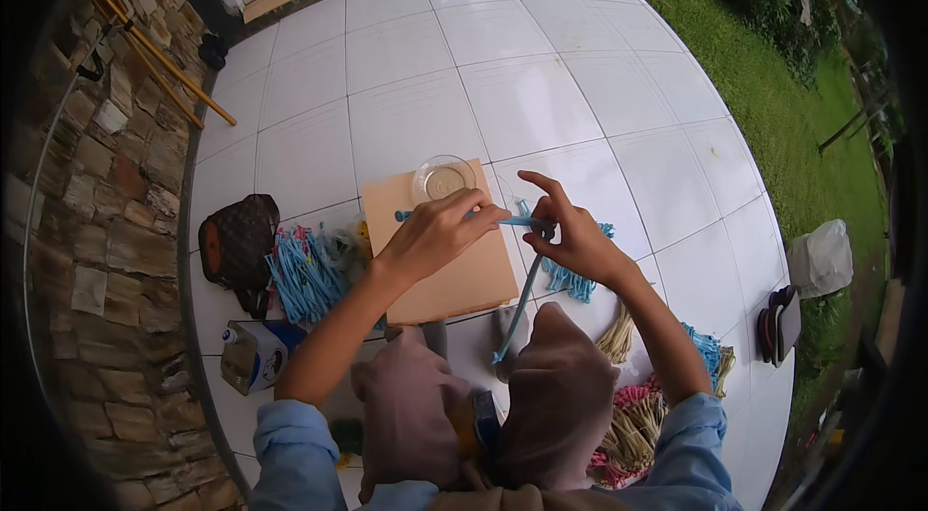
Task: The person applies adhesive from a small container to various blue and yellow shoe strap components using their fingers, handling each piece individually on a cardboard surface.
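In front of me a thin blue cord (527, 303) runs between my two hands. My left hand (443, 233) is closed on it, and one blue end pokes out to the left of the fingers. My right hand (578, 238) pinches the cord with thumb and fingers, the forefinger raised. From there a length hangs down between my knees. A small dark spot at the right fingertips is too small to make out. Below the hands lies a tan board (454, 284), with a round clear glass bowl (445, 179) on its far part.
Bundles of blue cords (307, 271) lie left of the board, beside a brown bag (237, 245) and a metal can (256, 356). More blue cords (572, 281) lie to the right. Beige and pink bundles (628, 429) sit by my right leg. A stone wall (121, 260) borders the left.
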The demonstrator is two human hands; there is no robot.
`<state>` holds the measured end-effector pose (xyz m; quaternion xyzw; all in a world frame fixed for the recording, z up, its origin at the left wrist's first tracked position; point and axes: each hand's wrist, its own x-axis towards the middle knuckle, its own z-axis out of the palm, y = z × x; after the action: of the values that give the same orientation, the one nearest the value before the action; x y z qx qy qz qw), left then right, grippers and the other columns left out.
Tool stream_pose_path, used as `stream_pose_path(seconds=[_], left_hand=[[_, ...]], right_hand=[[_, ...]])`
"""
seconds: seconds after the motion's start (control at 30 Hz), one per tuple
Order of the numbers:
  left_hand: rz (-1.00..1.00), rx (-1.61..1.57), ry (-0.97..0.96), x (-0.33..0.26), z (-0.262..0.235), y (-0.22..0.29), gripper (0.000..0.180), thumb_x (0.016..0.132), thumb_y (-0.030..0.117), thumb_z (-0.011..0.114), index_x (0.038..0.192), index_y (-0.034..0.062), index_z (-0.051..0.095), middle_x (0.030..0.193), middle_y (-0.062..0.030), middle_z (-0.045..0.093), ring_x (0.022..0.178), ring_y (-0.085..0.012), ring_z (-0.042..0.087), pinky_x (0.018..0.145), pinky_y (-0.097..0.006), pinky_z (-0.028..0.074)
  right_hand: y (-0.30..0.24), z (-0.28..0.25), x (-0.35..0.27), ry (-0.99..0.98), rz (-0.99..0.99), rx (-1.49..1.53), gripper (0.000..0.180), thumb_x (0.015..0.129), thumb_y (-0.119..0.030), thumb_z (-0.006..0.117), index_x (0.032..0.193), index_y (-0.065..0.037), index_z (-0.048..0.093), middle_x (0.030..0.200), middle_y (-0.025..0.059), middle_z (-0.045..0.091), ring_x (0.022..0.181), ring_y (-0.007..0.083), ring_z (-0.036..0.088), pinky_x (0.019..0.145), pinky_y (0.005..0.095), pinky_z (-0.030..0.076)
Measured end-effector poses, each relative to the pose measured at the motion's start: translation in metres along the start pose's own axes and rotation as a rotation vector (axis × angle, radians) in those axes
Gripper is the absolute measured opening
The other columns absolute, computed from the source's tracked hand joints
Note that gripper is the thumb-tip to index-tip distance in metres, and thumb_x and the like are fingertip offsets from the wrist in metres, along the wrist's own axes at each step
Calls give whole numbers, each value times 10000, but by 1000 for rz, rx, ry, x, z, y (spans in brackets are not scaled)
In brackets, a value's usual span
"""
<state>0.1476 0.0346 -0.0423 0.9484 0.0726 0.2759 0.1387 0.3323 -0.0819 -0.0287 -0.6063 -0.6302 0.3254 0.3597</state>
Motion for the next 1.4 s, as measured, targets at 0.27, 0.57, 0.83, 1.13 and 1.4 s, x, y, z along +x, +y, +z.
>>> stream_pose_path(seconds=[0.27,0.57,0.83,1.13,1.4], left_hand=[[-263,-253,103,-63,94,-54,252,726,0,657,962,88,665,827,-44,549,736,-163,595,603,-296,519],[-377,-35,179,-94,142,-76,257,655,-52,635,898,28,657,833,-48,574,769,-203,583,663,-309,499],[-464,28,134,-95,142,-74,298,652,-25,626,930,75,666,883,-29,566,771,-203,559,668,-312,475],[-521,155,75,-98,146,-63,383,684,26,597,1044,150,634,933,-10,545,810,-181,535,705,-337,405],[-568,160,105,-96,145,-60,320,671,32,627,971,136,668,892,-7,563,832,-198,558,727,-342,427]], right_hand=[[128,32,30,-41,-28,196,584,701,58,638,1201,-47,356,862,73,559,840,194,599,805,324,483],[190,67,66,-16,35,220,486,679,74,676,1049,-50,386,860,72,583,805,186,612,787,308,492],[188,72,67,-8,61,198,464,702,49,679,1057,-62,402,879,75,578,809,173,600,796,309,487],[186,78,59,54,-85,-15,369,726,-5,680,1025,-52,470,921,81,558,841,214,569,761,321,488],[173,72,58,-145,-440,-637,518,664,-20,633,1156,-159,553,1023,39,510,967,227,511,797,307,508]])
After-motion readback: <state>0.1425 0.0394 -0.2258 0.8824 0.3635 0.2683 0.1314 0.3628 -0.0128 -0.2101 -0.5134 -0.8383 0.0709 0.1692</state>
